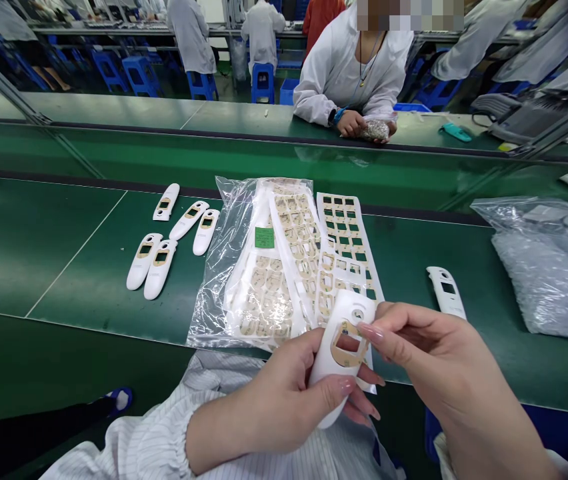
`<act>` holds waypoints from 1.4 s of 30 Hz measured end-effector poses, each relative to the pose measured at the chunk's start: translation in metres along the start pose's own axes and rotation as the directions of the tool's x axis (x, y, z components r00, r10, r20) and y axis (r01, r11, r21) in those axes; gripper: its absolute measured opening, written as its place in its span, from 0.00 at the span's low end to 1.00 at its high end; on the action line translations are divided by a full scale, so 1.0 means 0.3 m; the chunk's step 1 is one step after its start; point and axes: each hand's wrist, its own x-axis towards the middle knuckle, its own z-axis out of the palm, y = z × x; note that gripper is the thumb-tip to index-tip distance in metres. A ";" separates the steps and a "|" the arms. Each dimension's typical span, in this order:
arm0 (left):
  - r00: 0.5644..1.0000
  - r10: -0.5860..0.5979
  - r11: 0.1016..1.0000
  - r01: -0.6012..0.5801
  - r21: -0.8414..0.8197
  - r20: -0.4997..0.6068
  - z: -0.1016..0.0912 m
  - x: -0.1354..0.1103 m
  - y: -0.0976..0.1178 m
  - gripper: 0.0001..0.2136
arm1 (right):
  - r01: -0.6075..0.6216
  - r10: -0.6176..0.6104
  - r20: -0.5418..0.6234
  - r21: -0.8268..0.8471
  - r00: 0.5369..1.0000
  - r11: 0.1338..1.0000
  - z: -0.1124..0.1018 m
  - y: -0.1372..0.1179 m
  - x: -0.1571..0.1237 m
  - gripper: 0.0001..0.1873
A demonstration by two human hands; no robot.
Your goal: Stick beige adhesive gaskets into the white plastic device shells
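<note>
My left hand [284, 393] is wrapped round a white plastic housing [329, 407], tilted up in front of me. Around the housing's square window lies a tan adhesive sticker [347, 357]. At the sticker's upper right edge, my right hand [429, 360] has thumb and fingers pinched; whether the edge is lifted or flat I cannot tell. Behind the hands are white sheets of tan stickers [298, 227], partly on a clear plastic bag [209, 293]. Several white housings with tan stickers [160, 270] lie to the left. Another housing [447, 293], without a visible sticker, lies right, partly behind my right hand.
A bulging clear bag [554, 280] sits at the right on the green table [89, 267]. Across a raised green divider [189, 150], a person in white [354, 73] leans on the far bench, holding a small bag. Blue stools [263, 80] stand beyond.
</note>
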 end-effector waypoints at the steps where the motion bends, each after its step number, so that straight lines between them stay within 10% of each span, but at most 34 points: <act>1: 1.000 -0.001 1.000 0.001 -0.001 0.002 -0.002 0.000 0.000 0.11 | -0.001 0.001 0.003 0.005 1.000 1.000 0.001 -0.001 0.000 0.07; 42: 1.000 0.005 1.000 -0.005 -0.004 0.023 0.008 -0.014 0.012 0.12 | 0.093 -0.093 0.001 -0.100 0.996 0.991 0.009 -0.005 -0.019 0.06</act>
